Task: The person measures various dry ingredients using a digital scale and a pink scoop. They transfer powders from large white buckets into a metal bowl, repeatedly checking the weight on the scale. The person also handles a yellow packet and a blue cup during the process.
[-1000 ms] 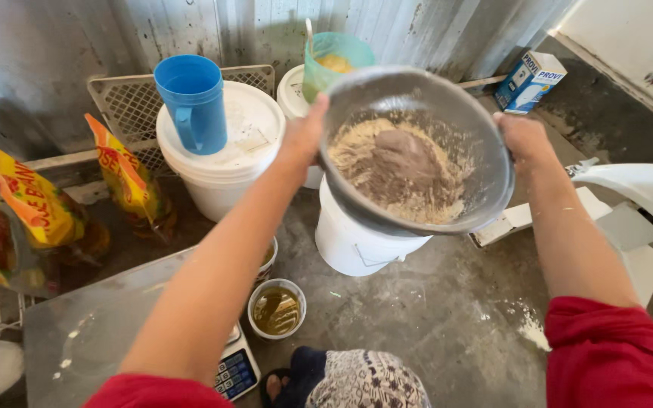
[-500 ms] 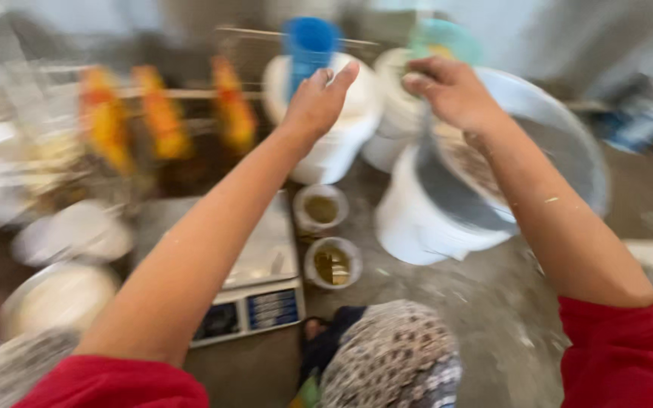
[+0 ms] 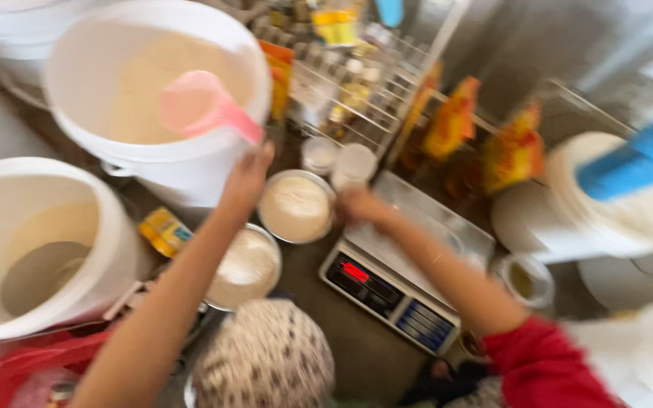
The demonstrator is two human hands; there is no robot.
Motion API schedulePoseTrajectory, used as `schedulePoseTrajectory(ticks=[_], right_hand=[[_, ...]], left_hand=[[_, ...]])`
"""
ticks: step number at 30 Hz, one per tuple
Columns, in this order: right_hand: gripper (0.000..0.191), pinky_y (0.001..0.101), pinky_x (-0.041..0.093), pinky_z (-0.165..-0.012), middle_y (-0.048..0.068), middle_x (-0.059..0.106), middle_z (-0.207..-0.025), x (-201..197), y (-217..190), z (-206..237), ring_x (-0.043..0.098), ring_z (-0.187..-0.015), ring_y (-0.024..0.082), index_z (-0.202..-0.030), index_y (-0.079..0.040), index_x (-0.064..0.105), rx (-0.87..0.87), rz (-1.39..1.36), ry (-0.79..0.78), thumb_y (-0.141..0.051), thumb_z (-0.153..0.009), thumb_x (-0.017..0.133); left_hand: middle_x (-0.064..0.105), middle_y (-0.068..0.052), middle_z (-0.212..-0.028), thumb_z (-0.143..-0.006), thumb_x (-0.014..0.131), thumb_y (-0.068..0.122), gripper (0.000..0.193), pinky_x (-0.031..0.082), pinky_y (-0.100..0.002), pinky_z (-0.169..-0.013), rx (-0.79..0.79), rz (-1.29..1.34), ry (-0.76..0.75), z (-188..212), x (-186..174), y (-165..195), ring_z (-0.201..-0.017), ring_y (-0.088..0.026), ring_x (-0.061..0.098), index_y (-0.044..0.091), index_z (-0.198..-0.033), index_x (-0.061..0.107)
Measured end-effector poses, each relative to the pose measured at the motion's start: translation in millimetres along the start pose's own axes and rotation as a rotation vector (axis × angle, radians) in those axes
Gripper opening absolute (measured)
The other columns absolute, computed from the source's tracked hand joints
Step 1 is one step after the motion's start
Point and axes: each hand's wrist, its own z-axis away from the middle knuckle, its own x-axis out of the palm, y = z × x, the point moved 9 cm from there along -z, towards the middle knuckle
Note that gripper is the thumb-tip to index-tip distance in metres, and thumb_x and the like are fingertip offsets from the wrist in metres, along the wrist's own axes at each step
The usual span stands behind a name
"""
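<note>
Likely food-prep workspace, view blurred: flour-filled white buckets (image 3: 153, 106), digital scale (image 3: 394, 279), wire rack (image 3: 357, 91) with packets.

Grey concrete floor (image 3: 357, 355), corrugated metal wall (image 3: 523, 45), wire rack (image 3: 357, 91), daylight.

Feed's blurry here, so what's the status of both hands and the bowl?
Left hand and right hand at metal bowl, grip unclear. Scale beside it. Nothing between.

A round metal bowl (image 3: 295, 206) filled with pale flour sits upright between the two hands, its rim touched on either side. A second, similar flour-filled bowl (image 3: 245, 267) lies just below the left forearm, slightly nearer the person, also upright.
</note>
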Motion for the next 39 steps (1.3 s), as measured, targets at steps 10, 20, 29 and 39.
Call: schedulePoseTrajectory(ticks=[10, 20, 29, 39], right_hand=[[0.046, 0.0488, 0.058, -0.080, 0.025, 0.066, -0.118, 170.3, 119.4, -56.8, 0.071, -0.093, 0.037, -0.134, 0.001, 0.049, 0.521, -1.045, 0.223, -0.032, -0.101, 0.053], [0.030, 0.0463, 0.054, -0.075, 0.015, 0.069, -0.099, 200.3, 131.3, -66.5, 0.065, -0.086, 0.029, -0.121, -0.007, 0.060, 0.489, -0.869, 0.060, -0.026, -0.099, 0.058], [0.038, 0.0358, 0.055, -0.088, 0.018, 0.075, -0.109, 261.8, 8.0, -63.5, 0.072, -0.102, 0.026, -0.122, 0.000, 0.065, -0.385, -0.057, -0.026, -0.019, -0.089, 0.063], [0.032, 0.0359, 0.055, -0.085, 0.015, 0.076, -0.103, 397.5, -59.4, -23.3, 0.072, -0.096, 0.025, -0.117, -0.002, 0.071, -0.466, 0.167, -0.407, -0.023, -0.093, 0.066]], left_hand=[[0.063, -0.025, -0.137, -0.093, 0.058, 0.054, 0.069, 0.041, -0.042, -0.110, -0.522, 0.000, 0.073, 84.7, -19.2, -175.9, -0.132, -0.037, 0.057, -0.001, -0.135, 0.061], [0.071, -0.019, -0.127, -0.097, 0.058, 0.049, 0.057, 0.047, -0.037, -0.103, -0.449, 0.114, 0.041, 78.1, -36.4, -182.9, -0.120, -0.029, 0.065, 0.003, -0.129, 0.066], [0.074, -0.009, -0.121, -0.101, 0.057, 0.039, 0.050, 0.047, -0.031, -0.101, -0.449, 0.228, 0.081, 180.6, -122.9, -211.6, -0.114, -0.017, 0.064, 0.000, -0.131, 0.065], [0.071, -0.019, -0.125, -0.098, 0.053, 0.049, 0.054, 0.050, -0.043, -0.099, -0.718, -0.290, -0.141, 296.8, -210.6, -233.4, -0.119, -0.036, 0.065, 0.008, -0.129, 0.069]])
